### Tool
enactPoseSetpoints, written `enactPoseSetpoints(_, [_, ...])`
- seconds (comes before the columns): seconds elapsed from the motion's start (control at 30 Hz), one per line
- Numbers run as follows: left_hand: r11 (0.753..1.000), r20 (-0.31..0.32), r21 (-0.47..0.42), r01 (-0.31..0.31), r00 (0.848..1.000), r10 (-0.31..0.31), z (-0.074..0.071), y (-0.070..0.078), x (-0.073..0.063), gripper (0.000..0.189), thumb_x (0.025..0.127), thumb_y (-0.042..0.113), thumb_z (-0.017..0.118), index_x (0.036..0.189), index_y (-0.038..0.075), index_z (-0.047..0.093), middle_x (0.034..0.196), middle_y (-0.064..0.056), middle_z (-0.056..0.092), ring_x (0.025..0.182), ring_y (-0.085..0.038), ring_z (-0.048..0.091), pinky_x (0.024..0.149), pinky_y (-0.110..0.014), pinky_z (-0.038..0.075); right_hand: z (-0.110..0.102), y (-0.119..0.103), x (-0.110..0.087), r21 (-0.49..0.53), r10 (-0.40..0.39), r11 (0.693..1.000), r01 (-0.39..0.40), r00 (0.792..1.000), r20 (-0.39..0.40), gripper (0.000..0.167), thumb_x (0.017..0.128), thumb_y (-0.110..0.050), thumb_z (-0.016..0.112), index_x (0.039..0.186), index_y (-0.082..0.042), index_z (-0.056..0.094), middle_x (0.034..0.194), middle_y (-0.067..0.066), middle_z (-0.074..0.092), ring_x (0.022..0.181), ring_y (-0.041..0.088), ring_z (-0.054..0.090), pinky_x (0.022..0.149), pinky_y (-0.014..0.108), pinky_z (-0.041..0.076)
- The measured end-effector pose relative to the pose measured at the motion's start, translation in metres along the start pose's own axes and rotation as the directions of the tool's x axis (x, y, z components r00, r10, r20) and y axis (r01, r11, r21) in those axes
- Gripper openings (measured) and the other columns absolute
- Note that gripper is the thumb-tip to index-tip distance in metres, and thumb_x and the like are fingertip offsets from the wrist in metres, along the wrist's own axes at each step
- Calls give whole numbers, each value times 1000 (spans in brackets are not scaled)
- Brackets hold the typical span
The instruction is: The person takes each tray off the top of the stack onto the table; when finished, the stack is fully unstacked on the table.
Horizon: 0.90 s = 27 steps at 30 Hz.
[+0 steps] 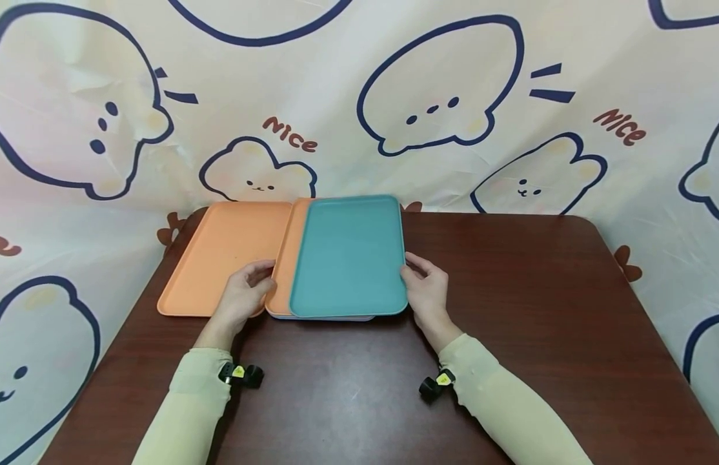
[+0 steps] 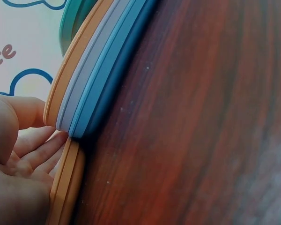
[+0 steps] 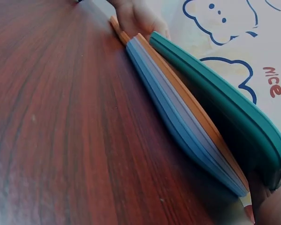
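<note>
A teal tray (image 1: pixel 350 258) lies over a stack of trays, its right side raised so that a gap shows beneath it in the right wrist view. My right hand (image 1: pixel 428 287) pinches its right edge between thumb and fingers. Below it come an orange tray (image 3: pixel 192 105), a lilac tray (image 2: pixel 86 75) and a blue tray (image 2: pixel 97 89), their edges lined up. At the stack's left edge is my left hand (image 1: pixel 246 287), its thumb and extended fingers touching the tray rims. Another orange tray (image 1: pixel 228 245) lies flat to the left, partly behind that hand.
The trays are on a dark brown wooden table (image 1: pixel 510 310), near its back edge. A pale curtain (image 1: pixel 336 77) with cartoon outlines hangs behind and beside the table. Each sleeved wrist carries a small black camera (image 1: pixel 253 376).
</note>
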<state>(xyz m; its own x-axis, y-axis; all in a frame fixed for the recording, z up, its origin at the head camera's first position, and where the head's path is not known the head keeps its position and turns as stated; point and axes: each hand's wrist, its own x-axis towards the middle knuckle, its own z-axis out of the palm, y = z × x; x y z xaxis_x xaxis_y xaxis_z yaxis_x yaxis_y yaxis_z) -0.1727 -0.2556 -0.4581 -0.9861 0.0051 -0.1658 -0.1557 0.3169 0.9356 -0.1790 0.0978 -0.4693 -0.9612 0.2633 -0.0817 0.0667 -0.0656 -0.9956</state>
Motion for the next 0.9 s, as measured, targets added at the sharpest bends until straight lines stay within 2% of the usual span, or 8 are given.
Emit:
enactPoseSetpoints(0.27, [1000,7,-7,14,1000,-14,0,-1,1,55,108,6,56,161,-3,42,167,-28,43,158,-37,40,91,-6,42,-21,-5,3,47,46,998,-45,999,-10,37,101,-6,69,137,-3,73,139,19,68,98,4,72,79,18,59])
enactPoseSetpoints(0.57, [1000,13,-17,16,1000,-15,0,-1,0,56,107,6,56,161,-2,43,167,-29,43,155,-37,41,87,-9,46,-56,-10,9,69,70,995,-67,996,-46,38,102,-9,71,139,-7,73,140,14,68,100,4,73,80,21,62])
enactPoseSetpoints(0.9, [1000,12,3,11,1000,-11,0,-1,0,54,109,5,55,160,-3,43,167,-29,42,158,-40,39,88,-5,44,-91,-16,14,78,88,994,-81,992,-89,39,101,-10,74,139,-6,73,137,8,69,101,2,74,82,21,62])
